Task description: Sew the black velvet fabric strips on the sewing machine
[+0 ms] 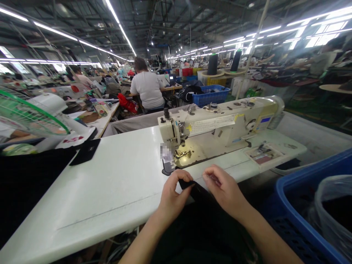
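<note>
My left hand (173,194) pinches the corner of a black piece of fabric (199,194) at the near edge of the white sewing table (110,183). My right hand (224,189) has its fingers curled and closed over the same fabric, just to the right. The fabric runs down into my lap. A cream industrial sewing machine (217,123) stands right behind my hands, its needle area (180,152) lit by a small lamp.
A pile of black fabric (30,183) lies on the table's left, with a green-rimmed fan (30,117) behind it. A blue crate (310,205) holding a plastic bag stands at my right. A person in a white shirt (147,88) sits ahead with their back to me.
</note>
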Demonstrator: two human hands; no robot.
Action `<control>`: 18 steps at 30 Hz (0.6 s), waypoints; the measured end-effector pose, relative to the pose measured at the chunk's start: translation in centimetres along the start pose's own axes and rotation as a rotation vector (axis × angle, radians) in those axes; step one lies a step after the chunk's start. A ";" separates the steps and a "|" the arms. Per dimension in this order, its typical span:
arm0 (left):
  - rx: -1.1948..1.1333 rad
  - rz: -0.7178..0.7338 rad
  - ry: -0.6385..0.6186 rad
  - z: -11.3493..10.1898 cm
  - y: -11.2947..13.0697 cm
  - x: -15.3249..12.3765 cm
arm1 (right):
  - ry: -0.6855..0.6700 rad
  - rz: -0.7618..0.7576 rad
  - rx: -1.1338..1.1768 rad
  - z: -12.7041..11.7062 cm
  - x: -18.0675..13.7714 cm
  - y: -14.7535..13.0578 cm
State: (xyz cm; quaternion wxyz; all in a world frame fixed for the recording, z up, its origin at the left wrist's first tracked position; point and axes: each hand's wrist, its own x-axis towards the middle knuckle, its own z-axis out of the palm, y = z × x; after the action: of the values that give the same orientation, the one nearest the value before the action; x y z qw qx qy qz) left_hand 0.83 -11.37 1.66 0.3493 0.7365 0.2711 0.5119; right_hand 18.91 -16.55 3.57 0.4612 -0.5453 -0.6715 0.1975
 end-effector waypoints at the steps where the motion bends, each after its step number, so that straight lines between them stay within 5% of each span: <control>1: -0.002 0.014 0.003 0.0 0.0 0.1 | -0.044 -0.012 0.028 -0.1 0.0 -0.1; 12: 0.210 0.120 -0.154 -0.4 -0.7 -0.1 | -0.136 -0.106 -0.202 0.2 0.2 -0.3; 18: 0.246 0.153 -0.134 -0.5 -0.9 0.2 | -0.135 -0.025 -0.061 -0.3 0.0 -0.7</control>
State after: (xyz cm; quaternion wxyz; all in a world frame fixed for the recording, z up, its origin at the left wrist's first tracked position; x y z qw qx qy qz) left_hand 0.43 -10.59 1.15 0.2336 0.8247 0.2508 0.4499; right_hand 18.80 -16.91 4.28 0.4005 -0.5360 -0.7136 0.2073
